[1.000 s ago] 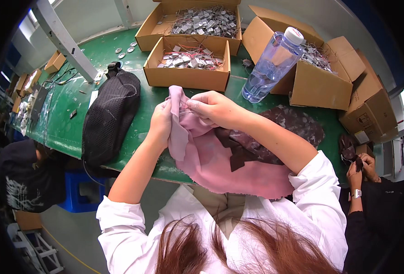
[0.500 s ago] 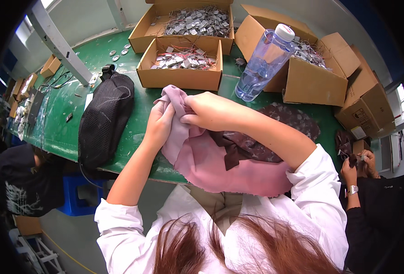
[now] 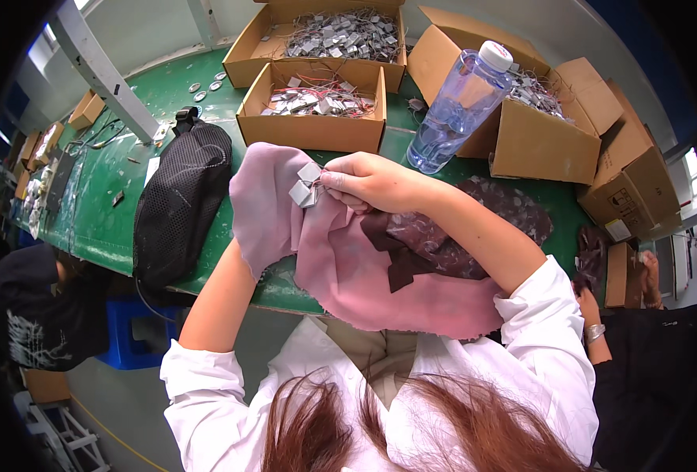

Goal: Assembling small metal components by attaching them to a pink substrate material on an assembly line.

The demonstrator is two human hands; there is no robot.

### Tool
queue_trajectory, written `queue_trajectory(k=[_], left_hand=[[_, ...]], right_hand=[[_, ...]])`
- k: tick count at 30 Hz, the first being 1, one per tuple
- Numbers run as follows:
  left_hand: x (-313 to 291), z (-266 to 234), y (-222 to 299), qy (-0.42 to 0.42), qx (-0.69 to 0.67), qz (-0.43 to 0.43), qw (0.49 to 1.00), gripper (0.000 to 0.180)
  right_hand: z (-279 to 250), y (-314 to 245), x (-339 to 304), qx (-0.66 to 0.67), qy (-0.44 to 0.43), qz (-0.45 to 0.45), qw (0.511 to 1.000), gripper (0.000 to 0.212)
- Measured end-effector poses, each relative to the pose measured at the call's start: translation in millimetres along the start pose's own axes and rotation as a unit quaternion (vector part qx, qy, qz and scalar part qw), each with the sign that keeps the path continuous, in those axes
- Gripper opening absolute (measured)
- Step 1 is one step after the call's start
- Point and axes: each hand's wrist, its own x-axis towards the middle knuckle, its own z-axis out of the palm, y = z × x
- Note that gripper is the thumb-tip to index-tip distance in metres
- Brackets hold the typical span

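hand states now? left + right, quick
Left hand: hidden under the pink fabric sheet; cannot tell.
Right hand: closed, pinching small grey rectangular tags against the fabric.

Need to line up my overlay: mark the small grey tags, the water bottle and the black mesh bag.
small grey tags (image 3: pixel 304 187), head view, face of the tags.
water bottle (image 3: pixel 452 110), head view, clear body.
black mesh bag (image 3: pixel 181 203), head view, mesh side.
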Motion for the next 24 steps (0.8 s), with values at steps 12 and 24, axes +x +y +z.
queue_trajectory(k=[12,24], left_hand=[[-24,17,-41,-0.017,-0.394,-0.364,0.844,0.023],[-23,13,-42,-0.063,-0.356,-0.284,0.888,0.018]], right_hand=[[29,7,3,-0.262,0.051,-0.002,0.964,0.025],[33,20,6,-0.163,0.147,-0.083,0.972,0.026]])
